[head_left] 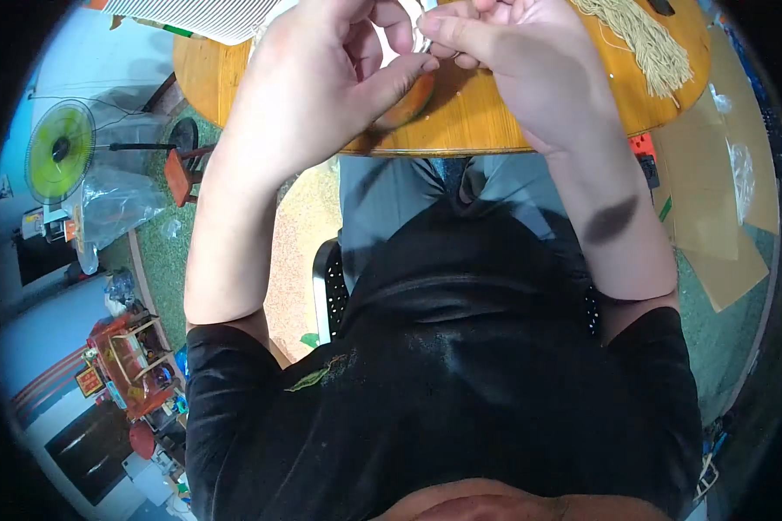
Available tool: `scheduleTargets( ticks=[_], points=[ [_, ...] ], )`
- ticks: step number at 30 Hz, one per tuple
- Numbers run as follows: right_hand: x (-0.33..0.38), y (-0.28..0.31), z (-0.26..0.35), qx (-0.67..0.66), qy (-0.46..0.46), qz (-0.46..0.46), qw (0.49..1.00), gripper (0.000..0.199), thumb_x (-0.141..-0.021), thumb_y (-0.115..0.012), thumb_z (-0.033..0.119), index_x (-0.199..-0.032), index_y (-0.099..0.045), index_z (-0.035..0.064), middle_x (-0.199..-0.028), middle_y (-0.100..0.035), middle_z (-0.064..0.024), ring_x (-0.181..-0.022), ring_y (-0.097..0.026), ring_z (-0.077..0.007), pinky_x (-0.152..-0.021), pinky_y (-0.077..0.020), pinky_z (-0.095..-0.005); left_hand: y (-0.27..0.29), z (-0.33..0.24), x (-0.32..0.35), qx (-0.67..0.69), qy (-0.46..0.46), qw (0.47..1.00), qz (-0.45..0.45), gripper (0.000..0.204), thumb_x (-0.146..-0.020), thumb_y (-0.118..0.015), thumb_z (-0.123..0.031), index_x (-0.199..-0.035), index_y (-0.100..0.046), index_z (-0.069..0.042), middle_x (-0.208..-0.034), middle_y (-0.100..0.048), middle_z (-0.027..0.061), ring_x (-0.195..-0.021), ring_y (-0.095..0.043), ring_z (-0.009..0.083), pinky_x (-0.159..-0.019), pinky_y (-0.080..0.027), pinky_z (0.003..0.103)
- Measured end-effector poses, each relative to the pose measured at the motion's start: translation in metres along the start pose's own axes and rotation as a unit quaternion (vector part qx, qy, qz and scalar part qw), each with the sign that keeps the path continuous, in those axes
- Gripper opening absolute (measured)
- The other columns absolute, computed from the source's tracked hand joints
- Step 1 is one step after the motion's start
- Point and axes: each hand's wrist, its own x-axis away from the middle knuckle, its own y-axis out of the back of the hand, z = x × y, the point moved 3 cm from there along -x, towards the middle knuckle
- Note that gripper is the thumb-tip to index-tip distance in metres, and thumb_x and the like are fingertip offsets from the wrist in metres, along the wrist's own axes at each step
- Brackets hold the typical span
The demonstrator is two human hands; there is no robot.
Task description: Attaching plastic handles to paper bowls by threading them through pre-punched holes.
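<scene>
Both hands meet over the near part of a round wooden table (482, 117), at the upper edge of the view. My left hand (343, 74) is closed, its fingers curled and its thumb pointing right, around the side of a thin pale ring-shaped piece (421, 39). My right hand (517, 52) is closed in a pinch at the right side of that piece; what its fingertips hold is too small to make out. Below my left thumb, a rounded orange-green thing (408, 106) shows in part. A bundle of beige cord (647, 48) lies right of my right hand.
A white finely ribbed thing (195, 17) is at the table's far left. A green-bladed fan (61, 149) and clear plastic bags (117, 204) stand left. Flattened cardboard (704, 165) lies on the floor at right, near a red thing (643, 146) by the table edge.
</scene>
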Motion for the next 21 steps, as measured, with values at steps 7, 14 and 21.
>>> scheduleTargets(
  ticks=[7,14,21],
  points=[
    [0.004,0.01,0.0,0.016,-0.059,-0.036,0.997,0.014,-0.094,-0.065,-0.003,-0.097,-0.052,0.0019,-0.095,-0.071,-0.0142,-0.083,-0.067,-0.0158,-0.073,-0.0506,-0.0243,-0.023,-0.046,-0.022,-0.504,0.29,0.813,0.03,0.019,-0.083,-0.075,0.004,-0.098,-0.068,-0.004,-0.079,-0.062,0.0052,-0.06,-0.058,0.0134,-0.054,-0.045,0.026],
    [0.009,0.004,-0.002,-0.047,-0.115,-0.038,0.992,0.014,-0.094,-0.065,-0.001,-0.102,-0.053,0.0008,-0.099,-0.071,-0.0127,-0.087,-0.066,-0.0167,-0.074,-0.049,-0.0256,-0.003,-0.009,0.002,-0.298,-0.164,0.937,-0.075,0.019,-0.078,-0.078,-0.001,-0.096,-0.071,-0.004,-0.081,-0.065,0.0128,-0.073,-0.066,0.033,-0.063,-0.053,0.041],
    [0.012,0.008,-0.002,-0.054,-0.072,-0.042,0.995,0.019,-0.091,-0.064,-0.011,-0.105,-0.056,-0.0013,-0.1,-0.07,-0.0108,-0.09,-0.067,-0.0146,-0.082,-0.0545,-0.0245,-0.039,-0.058,-0.031,-0.597,0.233,0.763,0.086,0.014,-0.081,-0.074,-0.003,-0.094,-0.069,-0.003,-0.085,-0.064,0.0141,-0.077,-0.067,0.0354,-0.067,-0.053,0.042]
  ],
)
